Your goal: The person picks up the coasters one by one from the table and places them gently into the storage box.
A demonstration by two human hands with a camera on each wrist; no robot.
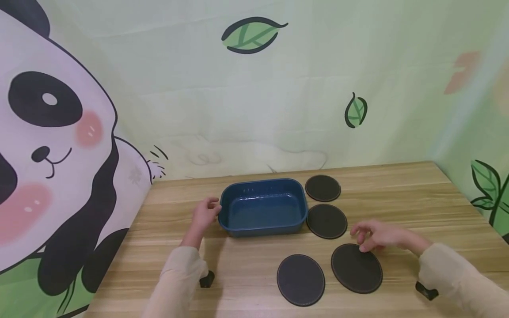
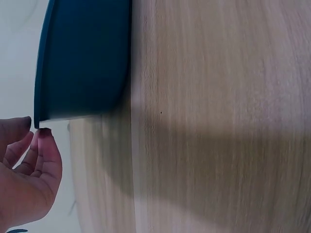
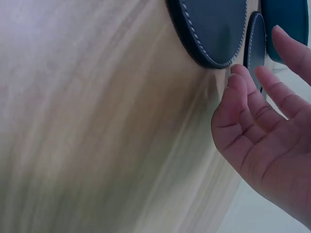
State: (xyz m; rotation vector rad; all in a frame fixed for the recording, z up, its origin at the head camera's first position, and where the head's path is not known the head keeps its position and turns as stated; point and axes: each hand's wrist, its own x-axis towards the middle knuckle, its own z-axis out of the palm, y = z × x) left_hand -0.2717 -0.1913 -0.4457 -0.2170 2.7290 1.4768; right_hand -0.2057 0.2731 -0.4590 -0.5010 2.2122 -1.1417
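A dark blue rectangular dish [image 1: 264, 207] stands on the wooden table. At its left end is my left hand [image 1: 204, 214], fingertips right at the rim; the left wrist view shows the thumb and bent fingers [image 2: 48, 145] close by the rim's corner. Beside a round black coaster [image 1: 356, 268] with a stitched edge hovers my right hand [image 1: 375, 235], fingers loosely bent and holding nothing. Its thumb tip overlaps that coaster's upper edge in the head view. The right wrist view shows stitching on the nearer coaster [image 3: 214, 29].
Another black coaster [image 1: 301, 279] lies in front of the dish. Two more, a nearer coaster [image 1: 327, 221] and a farther coaster [image 1: 323, 187], lie along the dish's right side. A printed cloth [image 1: 278, 110] with a panda and leaves hangs behind the table [image 1: 405, 194].
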